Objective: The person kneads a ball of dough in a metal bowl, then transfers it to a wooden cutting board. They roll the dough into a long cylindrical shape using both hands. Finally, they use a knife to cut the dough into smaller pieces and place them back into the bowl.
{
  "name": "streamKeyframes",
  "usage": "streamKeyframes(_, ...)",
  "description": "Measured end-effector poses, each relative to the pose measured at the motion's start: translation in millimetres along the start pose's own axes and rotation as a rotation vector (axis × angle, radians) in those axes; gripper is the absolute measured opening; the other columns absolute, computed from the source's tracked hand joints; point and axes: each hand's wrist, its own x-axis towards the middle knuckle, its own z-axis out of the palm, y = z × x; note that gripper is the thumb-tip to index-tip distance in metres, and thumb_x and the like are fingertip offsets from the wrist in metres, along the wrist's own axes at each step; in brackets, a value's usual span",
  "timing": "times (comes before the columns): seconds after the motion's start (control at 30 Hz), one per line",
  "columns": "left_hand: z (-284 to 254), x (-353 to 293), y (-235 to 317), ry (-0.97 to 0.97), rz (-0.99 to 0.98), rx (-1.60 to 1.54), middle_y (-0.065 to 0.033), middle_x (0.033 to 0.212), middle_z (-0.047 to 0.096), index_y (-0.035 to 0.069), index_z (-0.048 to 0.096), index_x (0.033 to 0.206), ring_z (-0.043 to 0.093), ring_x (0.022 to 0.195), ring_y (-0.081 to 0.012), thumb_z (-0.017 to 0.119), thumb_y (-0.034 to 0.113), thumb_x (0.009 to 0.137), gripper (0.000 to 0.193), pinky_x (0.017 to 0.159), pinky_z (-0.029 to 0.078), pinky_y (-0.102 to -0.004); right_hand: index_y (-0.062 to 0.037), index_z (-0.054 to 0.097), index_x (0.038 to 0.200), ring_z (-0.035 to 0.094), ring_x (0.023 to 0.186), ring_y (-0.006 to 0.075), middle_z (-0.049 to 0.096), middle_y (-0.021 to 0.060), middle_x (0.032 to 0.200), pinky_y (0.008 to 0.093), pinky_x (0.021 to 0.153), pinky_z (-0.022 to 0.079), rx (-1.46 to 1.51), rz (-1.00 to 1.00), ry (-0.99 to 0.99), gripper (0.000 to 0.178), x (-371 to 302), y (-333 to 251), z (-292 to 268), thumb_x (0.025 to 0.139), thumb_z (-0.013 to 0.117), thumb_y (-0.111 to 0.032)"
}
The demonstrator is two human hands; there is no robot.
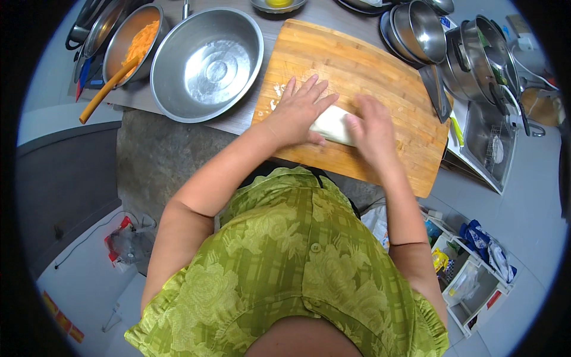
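A smooth white log of dough (334, 125) lies on the wooden cutting board (333, 50), between my two hands. My left hand (299, 114) rests over its left end, palm down, with the fingers spread. At the other end, my right hand (375, 126) curls round the dough, thumb on the near side; its fingers are slightly blurred. White crumbs (277, 95) are scattered on the board beside my left hand. The underside of the dough is hidden.
Left of the board stands a large metal bowl (208, 65), then a pot of orange shreds (143, 44) with a wooden handle (107, 92) sticking out. A dark broad blade (436, 94) lies at the board's right edge, near stacked metal bowls (419, 33) and a sink (488, 140).
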Motion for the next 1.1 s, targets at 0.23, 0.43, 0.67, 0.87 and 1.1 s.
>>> streamKeyframes(0.23, 36.3, -18.8, -5.8, 0.196, 0.092, 0.014, -0.0131, 0.145, 0.049, 0.011, 0.046, 0.147, 0.045, 0.135, -0.0353, 0.086, 0.033, 0.069, 0.09, 0.112, 0.035, -0.0535, -0.0134, 0.038, 0.155, 0.044, 0.137, 0.0357, 0.043, 0.0172, 0.151, 0.0579, 0.114, 0.029, -0.161, -0.274, 0.024, 0.093, -38.2, -12.3, 46.9, 0.079, 0.079, -0.048)
streamKeyframes(0.43, 40.5, -14.5, -15.0, 0.298, 0.143, -0.006, -0.0131, 0.139, 0.053, 0.012, 0.049, 0.145, 0.052, 0.127, -0.0321, 0.086, 0.037, 0.066, 0.091, 0.103, 0.042, -0.0467, -0.0198, 0.038, 0.155, 0.046, 0.137, 0.0332, 0.043, 0.0156, 0.151, 0.0574, 0.112, 0.032, -0.216, -0.303, 0.049, 0.101, -28.9, -2.6, 43.5, 0.07, 0.079, -0.057)
streamKeyframes(0.67, 13.9, 13.8, -18.9, 0.06, 0.001, -0.076, -0.0104, 0.117, 0.068, 0.014, 0.06, 0.134, 0.063, 0.11, -0.0337, 0.084, 0.046, 0.069, 0.076, 0.09, 0.051, -0.043, -0.0205, 0.052, 0.146, 0.059, 0.12, 0.0294, 0.061, 0.0113, 0.132, 0.0432, 0.093, 0.049, -0.182, -0.127, -0.11, 0.093, -1.2, 10.6, 35.1, 0.066, 0.077, -0.061)
streamKeyframes(0.87, -30.0, 50.1, -27.8, -0.496, -0.096, -0.459, -0.0172, 0.107, 0.074, 0.005, 0.066, 0.126, 0.069, 0.104, -0.0283, 0.079, 0.054, 0.083, 0.066, 0.087, 0.054, -0.0365, -0.0053, 0.073, 0.118, 0.071, 0.092, 0.0259, 0.076, 0.0135, 0.099, 0.036, 0.083, 0.054, 0.496, 0.086, -0.521, 0.058, 40.1, 21.5, -21.5, 0.074, 0.086, -0.04)
streamKeyframes(1.1, -32.0, 50.1, -20.2, -0.429, -0.022, -0.234, -0.0215, 0.14, 0.056, 0.01, 0.06, 0.139, 0.052, 0.131, -0.0336, 0.082, 0.056, 0.075, 0.082, 0.108, 0.041, -0.0452, -0.0034, 0.068, 0.126, 0.065, 0.112, 0.0296, 0.066, 0.0188, 0.125, 0.0394, 0.093, 0.053, 0.202, 0.125, -0.56, 0.059, 34.9, 24.6, -31.6, 0.084, 0.08, -0.042)
